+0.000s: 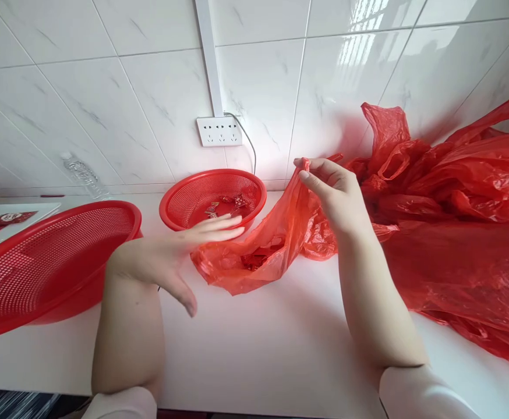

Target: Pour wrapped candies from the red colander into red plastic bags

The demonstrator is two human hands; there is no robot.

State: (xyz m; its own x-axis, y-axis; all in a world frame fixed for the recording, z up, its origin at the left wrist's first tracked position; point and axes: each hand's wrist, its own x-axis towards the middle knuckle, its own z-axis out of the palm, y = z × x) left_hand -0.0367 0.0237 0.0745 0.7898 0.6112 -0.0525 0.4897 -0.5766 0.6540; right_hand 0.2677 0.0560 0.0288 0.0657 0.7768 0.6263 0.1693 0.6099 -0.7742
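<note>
My right hand (331, 189) pinches the top edge of a small red plastic bag (258, 250) and holds it up off the white counter; small red packets show inside the bag. My left hand (184, 250) hovers open just left of the bag's mouth, fingers stretched flat toward it, holding nothing. Right behind my left fingertips stands a small red mesh basket (171, 203) with a few wrapped sweets in it.
A large red mesh basket (62, 233) lies at the left. A heap of red plastic bags (464, 209) fills the right side. A white tray (40, 210) with a red packet, a clear bottle (82, 173) and a wall socket (219, 131) stand behind.
</note>
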